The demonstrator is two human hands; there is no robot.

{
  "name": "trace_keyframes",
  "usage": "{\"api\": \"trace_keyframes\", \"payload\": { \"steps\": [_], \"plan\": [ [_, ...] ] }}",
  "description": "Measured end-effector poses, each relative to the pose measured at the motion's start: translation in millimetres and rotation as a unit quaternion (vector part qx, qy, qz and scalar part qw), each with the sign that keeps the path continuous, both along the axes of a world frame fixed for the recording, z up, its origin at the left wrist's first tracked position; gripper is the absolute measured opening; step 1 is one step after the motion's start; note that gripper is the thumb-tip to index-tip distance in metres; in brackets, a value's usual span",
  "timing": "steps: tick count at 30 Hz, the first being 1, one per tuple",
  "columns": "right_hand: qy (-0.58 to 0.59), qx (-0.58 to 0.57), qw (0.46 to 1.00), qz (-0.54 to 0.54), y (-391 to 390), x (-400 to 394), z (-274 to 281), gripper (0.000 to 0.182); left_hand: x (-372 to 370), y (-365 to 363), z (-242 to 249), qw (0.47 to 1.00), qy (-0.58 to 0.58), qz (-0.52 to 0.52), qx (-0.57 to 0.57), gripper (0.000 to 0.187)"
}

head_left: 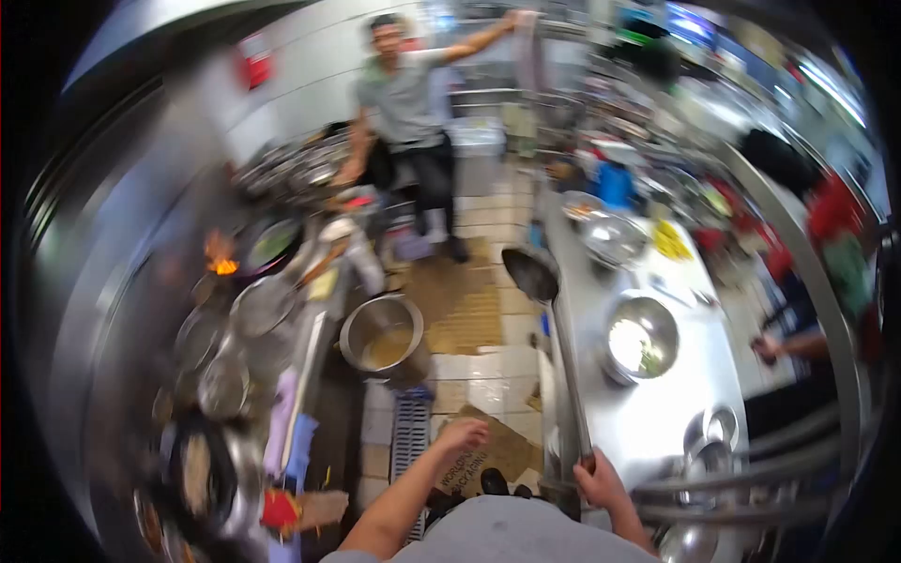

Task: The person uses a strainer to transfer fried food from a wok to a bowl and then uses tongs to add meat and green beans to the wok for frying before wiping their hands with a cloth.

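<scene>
My right hand (599, 479) is wrapped round the lower end of a long-handled ladle (532, 274). The ladle's dark bowl points away from me, beside the left edge of the steel table. My left hand (464, 434) hangs over the floor in front of my body, nothing visible in it; blur hides how its fingers lie. Beyond it stands a tall steel pot (421, 340) with brownish liquid inside. On the table, to the right of the ladle, a steel bowl (642, 338) holds pale and green food.
At left, a flame (221, 255) burns beside a wok (272, 246), with several pans and strainers on the stove. A person (404, 103) stands ahead in the aisle. Flattened cardboard (497, 452) and a drain grate (411, 427) lie on the tiles. At right, another person's hand (767, 348) shows.
</scene>
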State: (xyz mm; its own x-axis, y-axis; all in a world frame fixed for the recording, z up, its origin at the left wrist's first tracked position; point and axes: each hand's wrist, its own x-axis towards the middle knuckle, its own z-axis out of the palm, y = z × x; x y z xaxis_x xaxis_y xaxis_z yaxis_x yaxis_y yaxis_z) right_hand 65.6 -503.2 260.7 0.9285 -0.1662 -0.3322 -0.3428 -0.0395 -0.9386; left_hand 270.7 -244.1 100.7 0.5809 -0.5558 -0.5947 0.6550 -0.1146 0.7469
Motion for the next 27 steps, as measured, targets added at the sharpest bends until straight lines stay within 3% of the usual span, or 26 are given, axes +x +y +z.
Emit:
{"api": "trace_keyframes", "payload": {
  "steps": [1,2,4,7,8,12,15,17,20,21,23,24,26,27],
  "plan": [
    [-0.032,-0.117,0.991,0.058,2,9,-15,0.01,-16,4,17,0.999,-0.034,-0.035,-0.01,0.023],
    [-0.039,-0.116,0.987,0.105,10,24,-15,0.01,-30,12,29,0.995,-0.065,-0.076,-0.015,0.023],
    [-0.059,-0.218,0.95,0.213,31,45,-4,0.014,-60,31,40,0.995,-0.058,-0.059,-0.046,0.021],
    [-0.03,-0.288,0.884,0.368,82,90,24,0.015,-95,78,43,0.998,0.0,0.055,0.006,0.018],
    [-0.058,-0.336,0.838,0.427,93,105,3,0.015,-106,96,16,0.993,-0.02,0.116,0.021,0.017],
    [-0.239,-0.307,0.731,0.56,180,147,0,0.019,-146,160,26,0.953,0.03,0.296,0.063,0.014],
    [-0.197,-0.264,0.641,0.694,252,159,-17,0.022,-172,203,6,0.918,0.049,0.39,0.043,0.015],
    [-0.189,-0.284,0.585,0.736,311,157,-1,0.026,-188,222,30,0.874,0.041,0.484,0.025,0.016],
    [-0.256,-0.184,0.563,0.764,394,148,-3,0.033,-208,249,33,0.787,0.018,0.612,-0.078,0.023],
    [-0.261,-0.138,0.557,0.776,421,140,1,0.033,-216,259,32,0.78,0.017,0.62,-0.081,0.023],
    [-0.29,-0.088,0.546,0.781,473,114,8,0.033,-233,283,32,0.653,-0.114,0.645,-0.38,0.032],
    [-0.29,-0.15,0.534,0.78,496,97,-10,0.034,-237,291,51,0.652,-0.115,0.646,-0.38,0.032],
    [-0.286,-0.211,0.522,0.775,537,67,-69,0.035,-244,300,105,0.511,-0.14,0.79,-0.307,0.041],
    [-0.349,-0.185,0.536,0.746,548,50,-107,0.036,-251,310,99,0.484,-0.117,0.82,-0.281,0.036]
  ]
}}
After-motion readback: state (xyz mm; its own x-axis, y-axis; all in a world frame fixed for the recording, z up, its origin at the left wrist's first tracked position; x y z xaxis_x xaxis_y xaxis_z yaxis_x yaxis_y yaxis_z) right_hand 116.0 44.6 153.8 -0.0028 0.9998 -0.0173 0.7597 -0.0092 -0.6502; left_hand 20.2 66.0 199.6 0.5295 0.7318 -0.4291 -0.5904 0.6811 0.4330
